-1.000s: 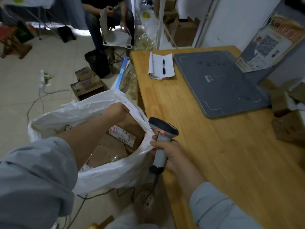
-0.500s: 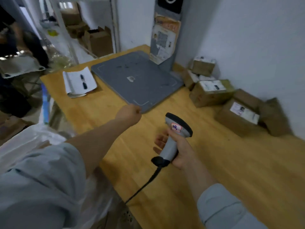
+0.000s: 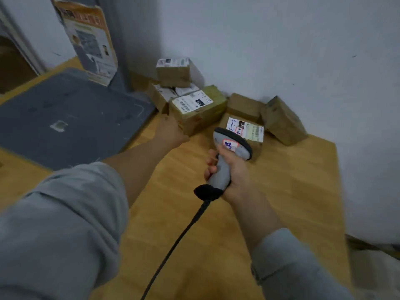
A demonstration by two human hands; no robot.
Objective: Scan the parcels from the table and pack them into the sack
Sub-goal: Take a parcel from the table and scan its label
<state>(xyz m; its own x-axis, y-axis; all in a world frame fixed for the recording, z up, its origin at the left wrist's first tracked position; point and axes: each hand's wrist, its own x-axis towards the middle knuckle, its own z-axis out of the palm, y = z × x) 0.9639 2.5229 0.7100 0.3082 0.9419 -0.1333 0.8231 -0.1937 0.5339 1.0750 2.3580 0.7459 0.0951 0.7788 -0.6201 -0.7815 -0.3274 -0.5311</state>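
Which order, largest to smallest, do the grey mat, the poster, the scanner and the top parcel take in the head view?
1. grey mat
2. poster
3. scanner and top parcel: they look about alike, and the scanner is nearer the camera, so I do not rank them.

Has drawn left hand [image 3: 171, 132] out of the sack and stretched it across the table [image 3: 281, 191] to the near corner of the parcel marked 2-1-2 [image 3: 198, 109]. Has released the sack rim with right hand [image 3: 234, 172] and carried the barcode scanner [image 3: 221, 175] forward to the parcel marked 4-1-3 [image 3: 245, 131]. Has swung view right, off the sack.
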